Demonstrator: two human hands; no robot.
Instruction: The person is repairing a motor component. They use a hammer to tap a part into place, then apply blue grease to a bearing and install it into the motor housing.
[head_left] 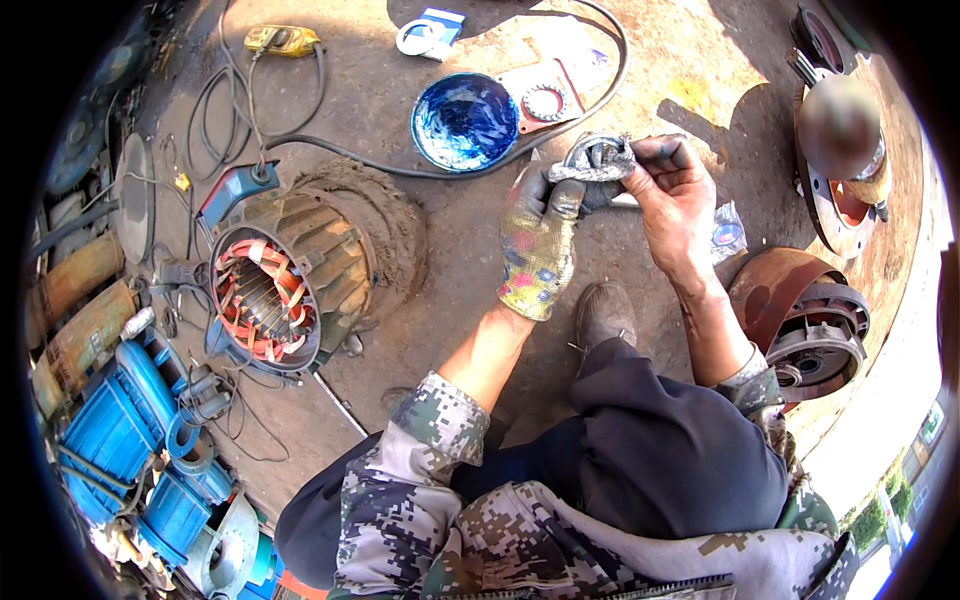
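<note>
My left hand (538,245) wears a stained, patterned yellow glove with blackened fingertips. It is closed on a small ring-shaped part (582,150). A crumpled grey rag (606,160) lies against this part, its edge pinched between the thumb and fingers of my bare right hand (675,200). Fingers and cloth hide much of the ring. Just beyond my hands are a bowl (466,122) smeared blue inside and a toothed ring like a bearing (545,102) on a reddish-edged sheet. To the left lies a motor housing (345,262), its copper-red windings (262,300) showing.
A black cable (400,172) curves behind the bowl. At the far left are a yellow control box (283,40) and blue pump casings (115,430). Rusty round castings (815,340) sit on the right, below another person's blurred head (840,127). My shoe (605,312) is beneath my hands.
</note>
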